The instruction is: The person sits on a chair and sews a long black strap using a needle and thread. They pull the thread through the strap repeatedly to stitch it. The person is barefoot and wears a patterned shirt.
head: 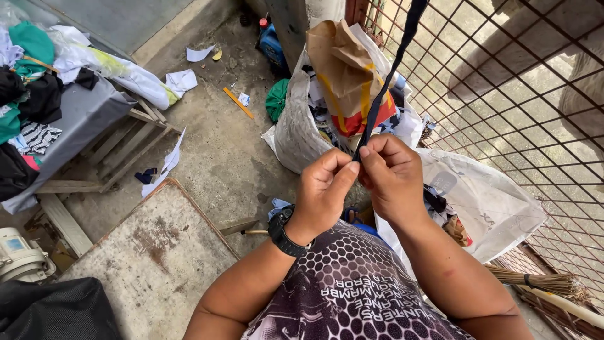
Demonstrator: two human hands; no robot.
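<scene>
A narrow dark fabric strip [391,69] runs from the top of the view down to my hands. My left hand [322,189] and my right hand [393,176] meet at its lower end, and both pinch it between thumb and fingertips. I wear a black watch [284,233] on the left wrist. Below the hands is my patterned dark shirt [352,289]. Behind the strip stands a white sack [292,126] stuffed with scraps and a crumpled brown paper bag [343,69].
A metal grid fence [516,94] fills the right side. A clear plastic bag [484,201] lies beside it, with a broom [547,286] below. To the left are a worn board [151,258], a wooden pallet [119,151], piled clothes [31,82] and paper scraps on concrete.
</scene>
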